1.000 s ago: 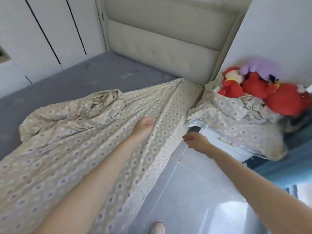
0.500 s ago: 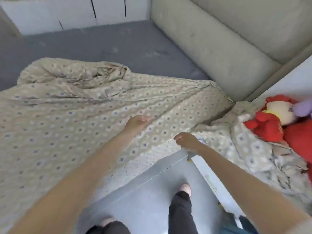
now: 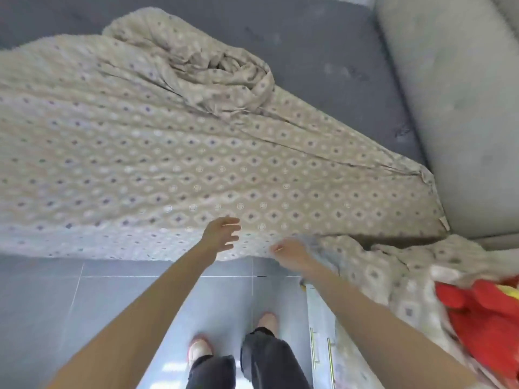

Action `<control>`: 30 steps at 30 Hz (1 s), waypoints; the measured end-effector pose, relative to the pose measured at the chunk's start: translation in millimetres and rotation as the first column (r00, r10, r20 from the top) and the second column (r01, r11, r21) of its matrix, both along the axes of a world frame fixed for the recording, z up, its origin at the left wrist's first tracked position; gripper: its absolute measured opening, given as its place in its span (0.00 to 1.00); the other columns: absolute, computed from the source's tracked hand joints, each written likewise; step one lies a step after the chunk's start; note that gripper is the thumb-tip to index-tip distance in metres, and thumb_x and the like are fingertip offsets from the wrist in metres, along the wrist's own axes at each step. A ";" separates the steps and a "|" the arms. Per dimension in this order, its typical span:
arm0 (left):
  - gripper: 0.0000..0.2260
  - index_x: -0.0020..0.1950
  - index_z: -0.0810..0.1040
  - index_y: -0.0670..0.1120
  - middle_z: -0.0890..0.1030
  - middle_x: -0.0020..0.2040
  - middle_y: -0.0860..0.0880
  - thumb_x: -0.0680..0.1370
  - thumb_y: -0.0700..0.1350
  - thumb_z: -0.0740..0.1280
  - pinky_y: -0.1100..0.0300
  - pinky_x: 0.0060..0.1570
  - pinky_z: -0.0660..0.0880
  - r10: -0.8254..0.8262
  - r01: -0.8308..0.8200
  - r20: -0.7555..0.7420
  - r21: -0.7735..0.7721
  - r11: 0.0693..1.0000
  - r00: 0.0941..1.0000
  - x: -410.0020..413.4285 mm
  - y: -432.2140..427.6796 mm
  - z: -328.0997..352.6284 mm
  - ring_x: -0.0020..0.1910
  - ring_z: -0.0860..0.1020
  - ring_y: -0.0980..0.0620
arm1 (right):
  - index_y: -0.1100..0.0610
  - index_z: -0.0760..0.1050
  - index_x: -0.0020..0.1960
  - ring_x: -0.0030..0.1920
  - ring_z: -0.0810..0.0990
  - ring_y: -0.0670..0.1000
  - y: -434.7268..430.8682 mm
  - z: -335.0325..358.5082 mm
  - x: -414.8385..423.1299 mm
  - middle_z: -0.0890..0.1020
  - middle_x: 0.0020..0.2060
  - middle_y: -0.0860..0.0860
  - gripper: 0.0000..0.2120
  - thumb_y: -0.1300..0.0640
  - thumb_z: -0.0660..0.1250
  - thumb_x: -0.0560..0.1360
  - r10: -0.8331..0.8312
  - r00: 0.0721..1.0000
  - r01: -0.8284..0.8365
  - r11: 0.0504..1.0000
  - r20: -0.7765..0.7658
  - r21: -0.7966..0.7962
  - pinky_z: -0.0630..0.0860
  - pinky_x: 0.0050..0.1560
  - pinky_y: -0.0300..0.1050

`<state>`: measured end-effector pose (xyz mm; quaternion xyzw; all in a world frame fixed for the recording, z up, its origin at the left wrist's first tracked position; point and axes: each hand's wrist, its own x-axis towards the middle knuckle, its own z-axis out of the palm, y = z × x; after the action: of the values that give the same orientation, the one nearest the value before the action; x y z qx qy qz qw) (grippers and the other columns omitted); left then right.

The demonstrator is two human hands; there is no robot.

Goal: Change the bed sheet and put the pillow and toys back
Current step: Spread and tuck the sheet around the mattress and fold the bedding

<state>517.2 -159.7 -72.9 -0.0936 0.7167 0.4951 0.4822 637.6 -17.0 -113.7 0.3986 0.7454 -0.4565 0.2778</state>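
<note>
Head view. The patterned bed sheet (image 3: pixel 196 164) lies across the near half of the grey mattress (image 3: pixel 323 51). One corner is fitted over the mattress corner that meets the padded headboard (image 3: pixel 463 108). A bunched roll (image 3: pixel 219 66) of the sheet sits toward the mattress's middle, and the far part of the mattress is bare.

My left hand (image 3: pixel 222 234) is spread with loose fingers over the sheet at the mattress's near edge and grips nothing. My right hand (image 3: pixel 292 254) is just beside it at the hanging hem with its fingers curled. Blur hides whether it pinches the cloth, so I cannot tell.

Step in hand, by my judgement: seating the sheet along the mattress's near side. To do it well, I would take the hem in both hands, draw it taut away from the fitted corner, and tuck it under. Then I would pull the bunched roll out over the bare part. Slack left near the fitted corner could let it slip off.

Surface and room: a grey tiled floor (image 3: pixel 56 304) runs along the mattress's near side, where I stand. A white drawer unit (image 3: pixel 320 346) stands beside the mattress corner. More patterned cloth (image 3: pixel 393 270) is heaped on it, and a red plush toy (image 3: pixel 483 313) rests on top. No pillow is identifiable.
</note>
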 end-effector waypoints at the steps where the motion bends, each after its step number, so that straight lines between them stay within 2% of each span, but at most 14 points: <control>1: 0.14 0.65 0.75 0.43 0.78 0.58 0.44 0.80 0.39 0.62 0.55 0.54 0.73 0.022 -0.022 0.019 0.000 1.000 1.000 6.9 0.1 -15.4 0.51 0.77 0.47 | 0.52 0.71 0.35 0.34 0.66 0.43 -1.7 -17.6 3.8 0.67 0.31 0.43 0.14 0.62 0.54 0.76 -0.008 1.000 0.008 1.000 0.015 0.004 0.60 0.31 0.33; 3: 0.14 0.64 0.75 0.43 0.78 0.59 0.45 0.80 0.39 0.62 0.55 0.54 0.73 0.050 -0.050 0.032 -0.005 0.999 0.998 15.2 2.1 -46.6 0.52 0.76 0.47 | 0.54 0.72 0.39 0.36 0.67 0.48 -2.2 -53.3 10.2 0.69 0.31 0.47 0.10 0.60 0.56 0.76 -0.063 0.997 0.062 0.998 0.036 0.014 0.64 0.34 0.38; 6: 0.14 0.65 0.74 0.42 0.77 0.61 0.44 0.80 0.39 0.61 0.52 0.59 0.72 0.055 -0.054 0.072 -0.018 0.998 0.996 31.0 7.0 -112.4 0.53 0.76 0.46 | 0.58 0.69 0.40 0.35 0.65 0.50 -1.4 -119.8 23.0 0.70 0.34 0.57 0.08 0.60 0.55 0.77 -0.133 0.988 0.134 0.991 0.073 -0.014 0.61 0.36 0.44; 8: 0.13 0.65 0.74 0.42 0.77 0.60 0.44 0.81 0.39 0.60 0.51 0.61 0.71 0.041 -0.037 0.103 -0.041 0.998 0.994 43.0 10.0 -157.5 0.53 0.75 0.46 | 0.65 0.75 0.48 0.37 0.70 0.50 0.5 -163.6 33.5 0.80 0.47 0.66 0.12 0.58 0.57 0.79 -0.217 0.970 0.224 0.973 0.108 -0.055 0.62 0.32 0.40; 9: 0.13 0.65 0.74 0.42 0.77 0.59 0.44 0.81 0.40 0.59 0.52 0.60 0.71 0.041 -0.036 0.109 -0.052 0.998 0.993 47.2 13.6 -186.7 0.53 0.75 0.46 | 0.64 0.76 0.51 0.37 0.72 0.50 2.7 -191.7 36.9 0.80 0.55 0.65 0.12 0.58 0.58 0.79 -0.249 0.961 0.258 0.964 0.117 -0.069 0.62 0.30 0.38; 11: 0.12 0.63 0.75 0.42 0.77 0.55 0.45 0.81 0.41 0.59 0.53 0.56 0.71 0.051 -0.041 0.147 -0.069 0.997 0.988 55.6 21.1 -242.8 0.52 0.75 0.46 | 0.57 0.74 0.54 0.35 0.73 0.49 8.2 -245.9 42.9 0.79 0.59 0.62 0.07 0.57 0.60 0.79 -0.342 0.929 0.358 0.928 0.144 -0.108 0.62 0.28 0.37; 13: 0.09 0.59 0.77 0.42 0.76 0.53 0.45 0.80 0.41 0.61 0.55 0.52 0.71 0.061 -0.043 0.209 -0.089 0.995 0.976 59.3 27.3 -299.7 0.50 0.75 0.46 | 0.55 0.72 0.60 0.35 0.74 0.49 13.4 -296.7 46.8 0.80 0.56 0.57 0.10 0.57 0.61 0.79 -0.468 0.867 0.493 0.855 0.171 -0.162 0.65 0.32 0.38; 15: 0.03 0.48 0.77 0.43 0.76 0.48 0.46 0.79 0.41 0.64 0.55 0.49 0.74 0.090 -0.059 0.322 -0.105 0.993 0.942 64.3 32.1 -350.0 0.45 0.76 0.47 | 0.54 0.72 0.60 0.34 0.73 0.49 16.3 -341.8 49.4 0.80 0.46 0.51 0.09 0.57 0.61 0.80 -0.550 0.813 0.581 0.790 0.193 -0.196 0.65 0.34 0.39; 17: 0.05 0.42 0.75 0.45 0.76 0.43 0.48 0.78 0.40 0.65 0.56 0.44 0.74 0.049 -0.008 0.375 -0.111 0.994 0.926 65.9 38.4 -409.9 0.41 0.76 0.48 | 0.53 0.72 0.58 0.34 0.73 0.48 21.8 -396.6 50.1 0.77 0.42 0.49 0.07 0.58 0.59 0.81 -0.607 0.772 0.636 0.733 0.192 -0.241 0.65 0.32 0.40; 20: 0.04 0.45 0.75 0.46 0.76 0.43 0.49 0.79 0.38 0.64 0.57 0.42 0.73 -0.020 0.061 0.415 -0.087 0.994 0.909 66.8 50.7 -476.0 0.42 0.76 0.49 | 0.53 0.71 0.56 0.33 0.75 0.48 32.8 -454.6 51.7 0.78 0.46 0.50 0.06 0.59 0.57 0.82 -0.665 0.728 0.680 0.671 0.166 -0.297 0.66 0.31 0.39; 22: 0.06 0.43 0.75 0.43 0.75 0.38 0.48 0.79 0.38 0.63 0.58 0.40 0.72 0.031 -0.032 0.475 -0.005 0.999 0.879 68.7 65.2 -513.7 0.38 0.73 0.49 | 0.54 0.71 0.53 0.34 0.75 0.49 40.1 -487.9 51.8 0.77 0.42 0.50 0.06 0.60 0.56 0.82 -0.730 0.664 0.724 0.575 0.160 -0.382 0.68 0.34 0.41; 24: 0.10 0.37 0.74 0.42 0.76 0.26 0.48 0.79 0.37 0.64 0.61 0.31 0.73 0.078 -0.113 0.499 0.040 0.993 0.863 71.5 82.1 -542.2 0.31 0.74 0.50 | 0.55 0.71 0.49 0.36 0.77 0.50 49.2 -519.1 52.5 0.77 0.41 0.52 0.06 0.61 0.57 0.81 -0.777 0.612 0.749 0.508 0.151 -0.425 0.72 0.36 0.43; 27: 0.14 0.33 0.73 0.42 0.73 0.19 0.48 0.79 0.36 0.60 0.61 0.26 0.71 0.111 -0.187 0.474 0.116 0.976 0.873 72.2 102.5 -571.3 0.24 0.72 0.51 | 0.57 0.69 0.42 0.26 0.75 0.49 62.3 -547.3 50.6 0.76 0.27 0.53 0.09 0.62 0.57 0.80 -0.839 0.527 0.782 0.415 0.137 -0.465 0.74 0.25 0.39; 30: 0.13 0.35 0.70 0.43 0.68 0.16 0.50 0.80 0.36 0.59 0.65 0.19 0.65 0.158 -0.240 0.431 0.142 0.960 0.888 71.7 115.0 -600.5 0.15 0.65 0.55 | 0.59 0.70 0.39 0.29 0.72 0.52 81.5 -568.8 52.3 0.73 0.31 0.56 0.09 0.63 0.59 0.79 -0.912 0.398 0.822 0.304 0.103 -0.482 0.76 0.30 0.43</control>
<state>588.9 -44.7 -673.4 -0.2231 0.5332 0.5773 0.5768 689.9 64.5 -682.6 0.6135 0.3008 -0.7302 -0.0005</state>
